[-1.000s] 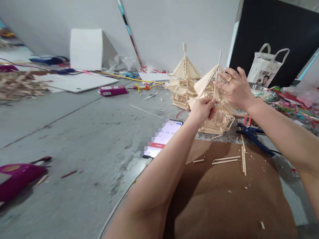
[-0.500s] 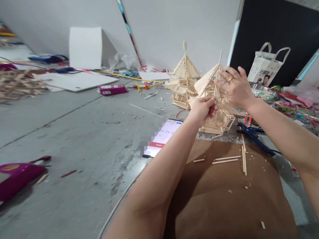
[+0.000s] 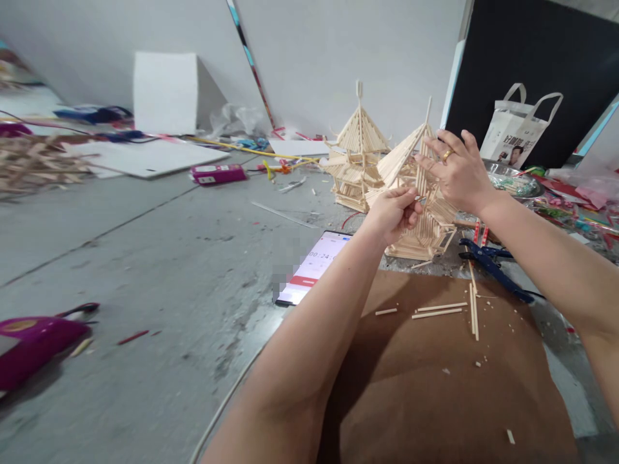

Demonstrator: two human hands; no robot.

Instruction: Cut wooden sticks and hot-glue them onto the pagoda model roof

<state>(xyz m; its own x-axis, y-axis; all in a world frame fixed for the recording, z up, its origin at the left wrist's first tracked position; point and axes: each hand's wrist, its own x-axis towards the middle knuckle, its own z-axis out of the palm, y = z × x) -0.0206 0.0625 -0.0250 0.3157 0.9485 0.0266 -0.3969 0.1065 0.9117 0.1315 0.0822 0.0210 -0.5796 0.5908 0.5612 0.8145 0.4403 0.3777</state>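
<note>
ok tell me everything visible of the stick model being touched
The nearer stick model is built of pale, wooden-looking sticks laid side by side. A steep pointed roof ends in a thin spike; below, slatted sections flare out over an angular base. It stands on the grey floor, beyond the brown sheet. The left hand pinches at its middle; the right hand rests its fingers on the roof, hiding parts.

Stick model (image 3: 400,161): bare wood, matt. Brown sheet (image 3: 435,386): matt, paper-like, lightly creased. Phone screen (image 3: 312,267): smooth, glossy. Floor (image 3: 159,270): rough, matt, concrete-like. Bowl (image 3: 540,191): shiny metal. Ring (image 3: 447,154): polished metal. Nearer purple tool (image 3: 43,348): smooth, plastic-looking.
</note>
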